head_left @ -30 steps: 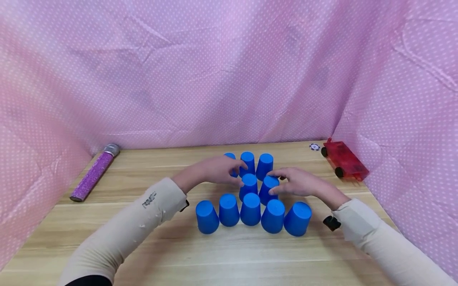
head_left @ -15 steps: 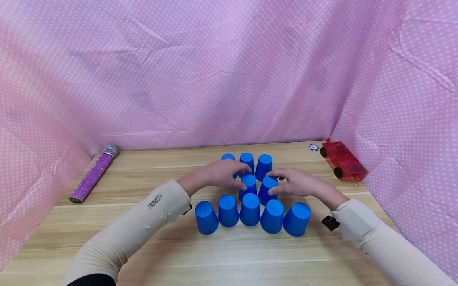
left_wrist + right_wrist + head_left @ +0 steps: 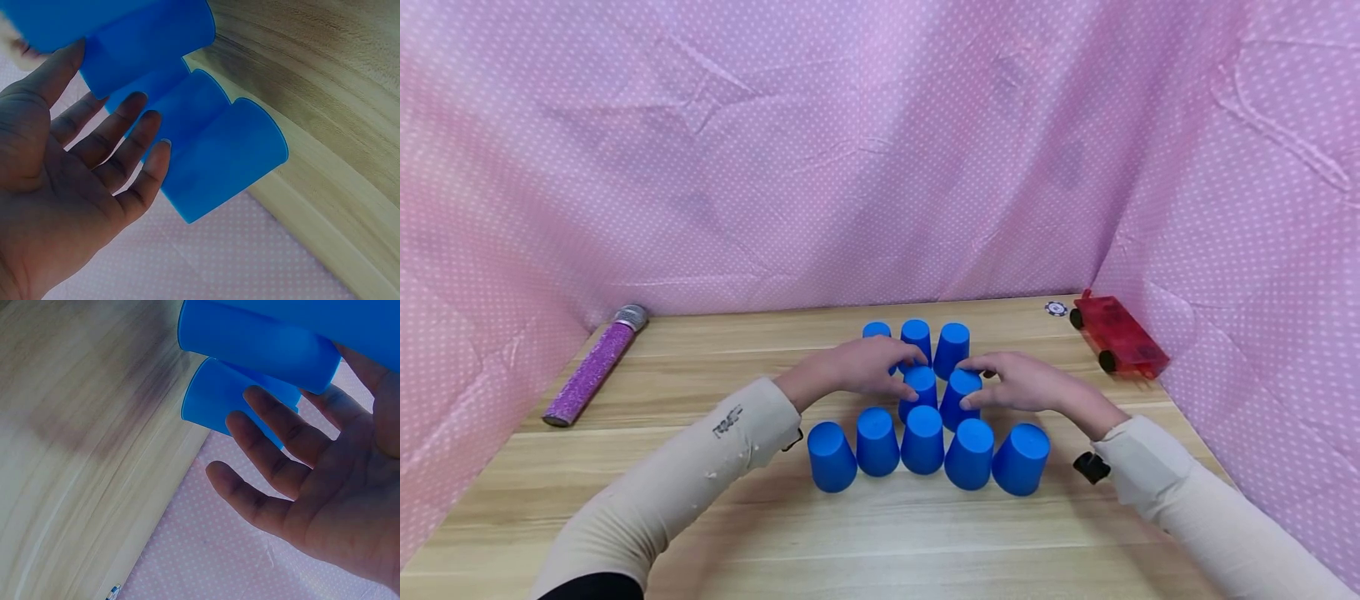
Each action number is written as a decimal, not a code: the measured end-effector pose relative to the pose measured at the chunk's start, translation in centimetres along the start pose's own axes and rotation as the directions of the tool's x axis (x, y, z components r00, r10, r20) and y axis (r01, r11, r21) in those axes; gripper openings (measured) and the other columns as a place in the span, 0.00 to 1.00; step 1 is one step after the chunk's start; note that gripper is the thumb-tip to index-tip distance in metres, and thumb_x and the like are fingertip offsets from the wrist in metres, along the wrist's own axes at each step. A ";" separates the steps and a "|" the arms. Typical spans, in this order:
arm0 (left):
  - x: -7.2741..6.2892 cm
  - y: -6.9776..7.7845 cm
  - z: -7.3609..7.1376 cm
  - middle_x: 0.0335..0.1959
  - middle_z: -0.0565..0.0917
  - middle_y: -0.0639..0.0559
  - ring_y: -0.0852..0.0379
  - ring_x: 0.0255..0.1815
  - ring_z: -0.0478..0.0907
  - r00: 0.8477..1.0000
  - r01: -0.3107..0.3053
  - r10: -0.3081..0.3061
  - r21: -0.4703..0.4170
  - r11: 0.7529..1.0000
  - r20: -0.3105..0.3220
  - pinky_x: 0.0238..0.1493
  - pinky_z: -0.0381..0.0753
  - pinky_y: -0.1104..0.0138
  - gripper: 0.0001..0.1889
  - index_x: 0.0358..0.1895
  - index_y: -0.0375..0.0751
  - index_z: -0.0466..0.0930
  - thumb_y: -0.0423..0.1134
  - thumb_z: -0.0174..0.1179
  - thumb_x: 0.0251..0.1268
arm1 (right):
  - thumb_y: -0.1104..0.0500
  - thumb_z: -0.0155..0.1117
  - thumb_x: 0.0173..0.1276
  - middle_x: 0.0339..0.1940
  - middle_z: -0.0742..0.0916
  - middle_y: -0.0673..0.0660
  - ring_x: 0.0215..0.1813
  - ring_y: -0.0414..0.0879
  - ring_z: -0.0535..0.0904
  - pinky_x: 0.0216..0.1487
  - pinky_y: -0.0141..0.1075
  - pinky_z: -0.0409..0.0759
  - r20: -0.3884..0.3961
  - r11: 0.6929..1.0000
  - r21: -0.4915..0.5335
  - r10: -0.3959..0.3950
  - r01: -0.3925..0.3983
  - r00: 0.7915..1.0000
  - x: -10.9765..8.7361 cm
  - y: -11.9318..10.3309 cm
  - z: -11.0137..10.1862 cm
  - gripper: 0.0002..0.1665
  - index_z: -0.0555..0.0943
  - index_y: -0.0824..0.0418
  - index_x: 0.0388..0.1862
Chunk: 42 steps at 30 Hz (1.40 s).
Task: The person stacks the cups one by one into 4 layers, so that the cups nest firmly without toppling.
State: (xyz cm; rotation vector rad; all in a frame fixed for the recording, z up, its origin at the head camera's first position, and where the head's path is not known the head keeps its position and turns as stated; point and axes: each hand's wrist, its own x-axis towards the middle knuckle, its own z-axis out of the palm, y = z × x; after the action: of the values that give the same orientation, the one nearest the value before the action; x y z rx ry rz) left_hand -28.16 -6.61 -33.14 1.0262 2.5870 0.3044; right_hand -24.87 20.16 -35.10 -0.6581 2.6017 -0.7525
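Blue cups stand upside down in three rows on the wooden table. My left hand (image 3: pixel 867 367) holds the left cup (image 3: pixel 925 402) of the middle row between thumb and index finger, near its raised base. On the other side, my right hand (image 3: pixel 1026 383) pinches the right cup (image 3: pixel 953 407) of that row the same way. In both wrist views the remaining fingers are spread loosely, the left ones overlapping the back cups (image 3: pixel 225 156). Nearer the body, several cups (image 3: pixel 922 442) form a slightly curved front row. Behind the hands are three more cups (image 3: pixel 953 346), the leftmost partly hidden.
A glittery purple microphone (image 3: pixel 597 367) lies at the table's left edge. Back right are a red toy car (image 3: pixel 1120 333) and a poker chip (image 3: pixel 1056 308). Pink dotted cloth (image 3: pixel 880 167) hangs around the table's back and sides.
My left hand has shifted slightly right and closed in on the left middle cup. The right hand stays at its cup, and the cups keep their arrangement.
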 end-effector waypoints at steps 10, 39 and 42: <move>0.2 -0.1 0.0 0.63 0.81 0.54 0.55 0.64 0.78 1.000 -0.018 0.018 0.020 1.000 -0.004 0.63 0.80 0.55 0.30 0.68 0.53 0.74 0.58 0.65 0.65 | 0.42 0.67 0.68 0.65 0.82 0.60 0.68 0.62 0.76 0.64 0.63 0.75 -0.003 1.000 -0.005 -0.015 0.015 1.000 -0.1 -0.3 0.0 0.38 0.73 0.58 0.71; 0.4 0.0 0.2 0.65 0.80 0.49 0.48 0.66 0.76 0.997 0.060 -0.060 -0.018 0.998 0.043 0.63 0.79 0.47 0.27 0.65 0.59 0.72 0.58 0.64 0.64 | 0.42 0.68 0.68 0.66 0.82 0.60 0.67 0.60 0.78 0.65 0.61 0.76 -0.025 0.999 0.014 -0.031 0.032 0.999 -0.3 -0.1 0.3 0.38 0.73 0.59 0.71; 0.4 0.0 0.1 0.64 0.80 0.48 0.48 0.66 0.77 0.996 0.073 -0.072 -0.032 0.997 0.047 0.62 0.79 0.47 0.27 0.65 0.59 0.72 0.58 0.64 0.64 | 0.43 0.67 0.68 0.65 0.82 0.61 0.66 0.61 0.78 0.64 0.61 0.76 -0.041 0.998 0.020 -0.055 0.056 0.998 -0.4 0.1 0.1 0.38 0.73 0.60 0.71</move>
State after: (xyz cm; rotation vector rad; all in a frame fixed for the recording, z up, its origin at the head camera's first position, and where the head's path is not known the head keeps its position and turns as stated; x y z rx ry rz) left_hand -28.33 -6.30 -33.35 0.9145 2.5624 0.3013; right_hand -24.54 20.35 -35.20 -0.7188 2.6176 -0.8169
